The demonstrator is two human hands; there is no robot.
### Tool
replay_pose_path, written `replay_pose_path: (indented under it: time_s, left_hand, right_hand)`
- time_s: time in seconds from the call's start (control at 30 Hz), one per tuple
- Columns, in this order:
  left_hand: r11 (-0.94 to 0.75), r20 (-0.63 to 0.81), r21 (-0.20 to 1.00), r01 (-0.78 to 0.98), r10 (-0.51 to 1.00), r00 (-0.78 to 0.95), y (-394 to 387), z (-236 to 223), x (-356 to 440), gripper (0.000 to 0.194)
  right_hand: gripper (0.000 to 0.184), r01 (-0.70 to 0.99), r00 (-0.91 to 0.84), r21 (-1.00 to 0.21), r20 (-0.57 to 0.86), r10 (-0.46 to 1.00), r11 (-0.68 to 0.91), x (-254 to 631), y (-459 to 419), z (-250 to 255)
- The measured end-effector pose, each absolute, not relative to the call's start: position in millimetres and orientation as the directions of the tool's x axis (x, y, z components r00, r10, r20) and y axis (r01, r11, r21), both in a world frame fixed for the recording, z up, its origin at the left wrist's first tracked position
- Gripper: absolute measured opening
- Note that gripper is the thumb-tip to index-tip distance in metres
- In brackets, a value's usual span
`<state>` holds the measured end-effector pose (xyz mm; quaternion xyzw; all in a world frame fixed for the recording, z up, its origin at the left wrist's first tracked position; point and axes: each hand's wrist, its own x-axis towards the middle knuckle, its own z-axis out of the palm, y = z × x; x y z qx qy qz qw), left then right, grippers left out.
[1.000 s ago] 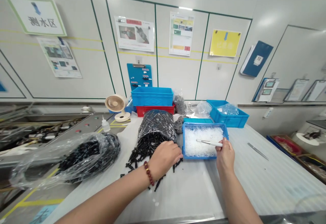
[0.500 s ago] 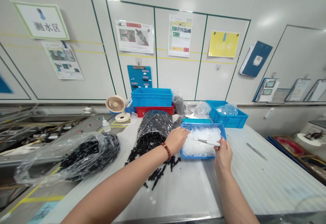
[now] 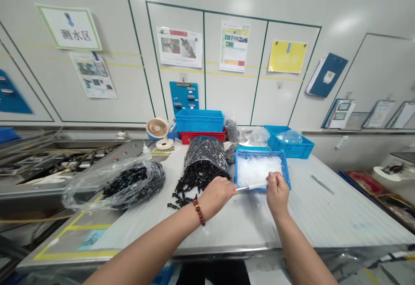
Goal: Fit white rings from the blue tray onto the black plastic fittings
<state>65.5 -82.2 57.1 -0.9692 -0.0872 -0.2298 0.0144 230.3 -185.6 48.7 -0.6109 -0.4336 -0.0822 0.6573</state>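
Note:
A thin tool with a white handle and a metal tip [image 3: 256, 185] lies level across the near side of a blue bin. My right hand [image 3: 278, 192] is closed round its handle end. At the metal tip, my left hand [image 3: 218, 193] is pinched; anything small between its fingers is hidden. Small white translucent pieces [image 3: 259, 166] fill the blue bin [image 3: 288, 174] just beyond the hands. Left of the bin, black slender parts [image 3: 197, 174] spill from an open clear bag [image 3: 205, 148], close to my left hand.
Metal tweezers [image 3: 322, 184] lie on the white-covered table at right. Another clear bag of black parts [image 3: 129, 185] sits at left, below a small fan [image 3: 158, 131] and a dropper bottle [image 3: 146, 151]. Blue bins [image 3: 199, 120] and a red bin [image 3: 202, 137] stand along the back.
My left hand has moved from the bin's left rim toward me, to the tool's tip. My right hand has drawn slightly nearer with the tool. The view has shifted left and down.

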Motion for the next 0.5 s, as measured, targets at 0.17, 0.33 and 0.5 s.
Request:
replay_pose_path:
  time_s: [0.17, 0.33, 0.5]
  left_hand:
    - [-0.984, 0.503, 0.16, 0.08, 0.151, 0.851, -122, 49, 39, 0.036]
    - [-0.948, 0.471, 0.301, 0.097, 0.237, 0.85, -154, 40, 7, 0.023]
    - [-0.957, 0.439, 0.263, 0.124, 0.233, 0.868, -175, 29, -20, 0.031]
  right_hand:
    - [0.036, 0.643, 0.594, -0.718, 0.687, 0.419, 0.267, 187, -221, 39]
    - [0.032, 0.615, 0.612, -0.734, 0.674, 0.414, 0.288, 154, -256, 17]
    - [0.028, 0.656, 0.564, -0.679, 0.732, 0.382, 0.331, 135, -281, 12]
